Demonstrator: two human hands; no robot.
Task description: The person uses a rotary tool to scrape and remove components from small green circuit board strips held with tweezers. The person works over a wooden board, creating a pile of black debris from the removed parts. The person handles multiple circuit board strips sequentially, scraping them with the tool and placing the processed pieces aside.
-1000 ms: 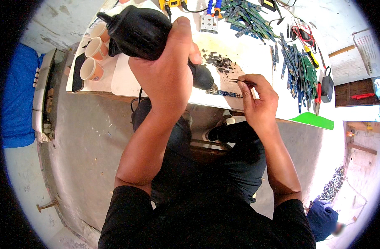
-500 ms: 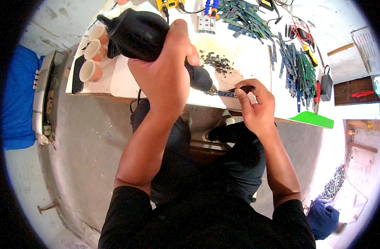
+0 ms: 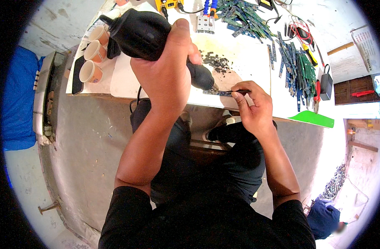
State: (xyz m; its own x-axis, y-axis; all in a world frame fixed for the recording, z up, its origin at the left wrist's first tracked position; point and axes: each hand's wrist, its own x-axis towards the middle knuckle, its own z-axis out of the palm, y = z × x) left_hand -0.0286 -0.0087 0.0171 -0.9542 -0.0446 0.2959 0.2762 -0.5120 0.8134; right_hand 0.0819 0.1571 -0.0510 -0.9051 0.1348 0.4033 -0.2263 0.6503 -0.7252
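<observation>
My left hand [image 3: 165, 79] is wrapped round a black hot air gun [image 3: 142, 35]. Its metal nozzle [image 3: 215, 87] points down at a narrow circuit board strip [image 3: 223, 93] lying near the table's front edge. In my right hand [image 3: 256, 108], thumb and fingers pinch dark tweezers [image 3: 241, 91], whose tips reach left to the strip just beside the nozzle. Part of the strip is hidden by the tweezers and fingers. Just beyond it lies a scatter of small black chips [image 3: 220, 63] on the stained white tabletop [image 3: 248, 62].
Circuit board strips lie heaped at the back [image 3: 244, 18] and right [image 3: 300, 70]. Three paper cups [image 3: 91, 72] and a dark phone-like slab [image 3: 78, 74] are at left. A green sheet [image 3: 312, 118] overhangs the front right edge. Red-handled pliers [image 3: 317, 89] and a black adapter [image 3: 326, 81] sit at right.
My right hand has shifted slightly left, bringing the tweezers closer to the nozzle. The hot air gun has moved a little to the right, and the strip appears slid slightly left.
</observation>
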